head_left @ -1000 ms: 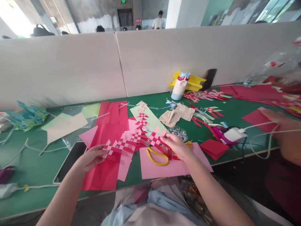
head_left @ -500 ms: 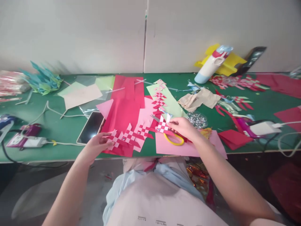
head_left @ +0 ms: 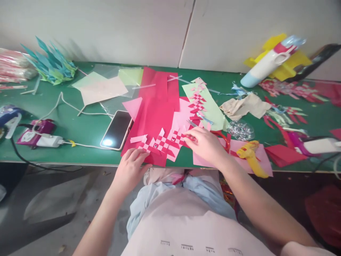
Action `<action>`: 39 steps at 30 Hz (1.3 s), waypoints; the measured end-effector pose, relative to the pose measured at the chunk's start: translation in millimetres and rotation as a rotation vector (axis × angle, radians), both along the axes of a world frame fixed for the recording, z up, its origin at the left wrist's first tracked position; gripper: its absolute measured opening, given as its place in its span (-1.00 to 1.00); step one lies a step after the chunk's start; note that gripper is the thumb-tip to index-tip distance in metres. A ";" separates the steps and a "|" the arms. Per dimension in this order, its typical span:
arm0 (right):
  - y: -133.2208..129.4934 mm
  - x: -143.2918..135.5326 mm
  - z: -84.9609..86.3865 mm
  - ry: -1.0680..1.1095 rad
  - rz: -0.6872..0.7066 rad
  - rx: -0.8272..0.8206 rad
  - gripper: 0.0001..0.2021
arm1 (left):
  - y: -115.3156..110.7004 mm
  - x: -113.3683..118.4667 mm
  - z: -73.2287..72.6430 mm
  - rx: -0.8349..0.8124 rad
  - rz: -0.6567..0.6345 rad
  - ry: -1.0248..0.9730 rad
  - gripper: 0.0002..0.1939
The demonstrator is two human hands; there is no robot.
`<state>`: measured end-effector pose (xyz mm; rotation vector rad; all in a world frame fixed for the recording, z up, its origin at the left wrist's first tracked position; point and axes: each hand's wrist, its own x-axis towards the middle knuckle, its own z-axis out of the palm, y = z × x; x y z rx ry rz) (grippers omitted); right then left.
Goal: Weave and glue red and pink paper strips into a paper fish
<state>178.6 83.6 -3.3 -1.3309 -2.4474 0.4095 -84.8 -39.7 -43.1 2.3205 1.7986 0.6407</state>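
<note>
A row of woven red-and-white paper fish [head_left: 161, 143] with stuck-on eyes lies along the front of a red sheet [head_left: 151, 117]. My left hand [head_left: 133, 167] rests with bent, loose fingers on the leftmost fish [head_left: 145, 146], its thumb apart. Further right, a fish [head_left: 176, 138] lies beside the fingertips of my right hand [head_left: 206, 144]. That hand is closed in a pinch, a bit of red at its fingertips, and covers most of another woven paper fish. A scissor blade tip [head_left: 191, 123] pokes out above it. More woven fish [head_left: 197, 101] lie on a pale green sheet [head_left: 214, 113].
A phone [head_left: 117, 129] lies left of the red sheet. On the right are a yellow glue gun [head_left: 250, 153], a dish of small eyes [head_left: 241, 130] and a tilted bottle [head_left: 262, 67]. A teal paper plant [head_left: 52, 62] stands far left; cables [head_left: 85, 145] cross the table.
The view has shifted, moving the table's things right and up. My left hand has loosened from its pinch. My right hand now covers the rightmost fish and the yellow scissor handle.
</note>
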 end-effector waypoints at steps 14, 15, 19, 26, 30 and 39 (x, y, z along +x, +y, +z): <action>-31.3 -37.8 -18.4 0.082 0.272 -0.143 -0.85 | 4.6 -10.3 -1.0 0.010 -0.138 0.002 -0.80; -31.1 -37.8 -18.6 0.083 0.277 -0.151 -0.84 | 5.0 -11.0 -0.7 0.013 -0.141 -0.002 -0.80; -31.0 -37.5 -20.0 0.086 0.282 -0.178 -0.84 | 5.0 -11.5 0.7 0.015 -0.123 0.027 -0.79; -32.1 -37.0 -24.8 0.100 0.288 -0.173 -0.84 | 5.8 -8.8 1.3 0.004 -0.050 -0.022 -0.83; -32.2 -36.9 -25.7 0.106 0.293 -0.169 -0.84 | 5.8 -9.3 0.1 -0.006 -0.040 -0.040 -0.84; -34.0 -36.4 -25.4 0.108 0.287 -0.163 -0.85 | 1.8 -5.9 3.3 -0.016 -0.065 -0.016 -0.86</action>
